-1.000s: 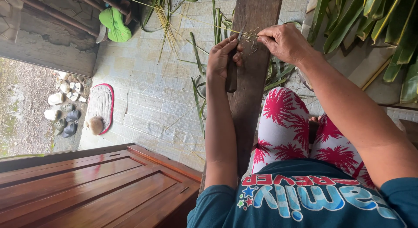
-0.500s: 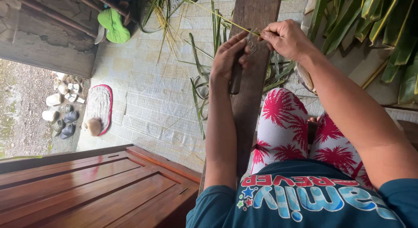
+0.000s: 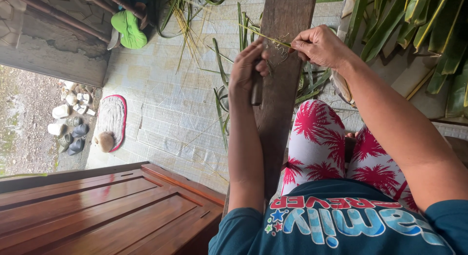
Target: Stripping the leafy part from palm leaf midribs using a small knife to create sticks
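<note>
A long dark wooden plank (image 3: 280,94) runs away from my lap. My left hand (image 3: 247,67) grips a knife with a dark handle (image 3: 257,92) and holds its blade against the plank. My right hand (image 3: 319,44) pinches a thin yellow-green leaf rib (image 3: 263,35) just right of the knife. The rib stretches to the upper left across the plank. Thin curly shavings (image 3: 279,49) cling to the rib between my two hands.
Green leaf strips (image 3: 224,96) lie on the tiled floor left of the plank. Broad green fronds (image 3: 429,31) are heaped at the upper right. A wooden door (image 3: 112,211) lies at the lower left. A green sandal (image 3: 127,27), a small mat (image 3: 112,116) and shoes (image 3: 73,133) are farther left.
My left hand has shifted slightly left and down with the knife. The rib's free end now sits lower and shorter in view, and more shavings hang between the hands.
</note>
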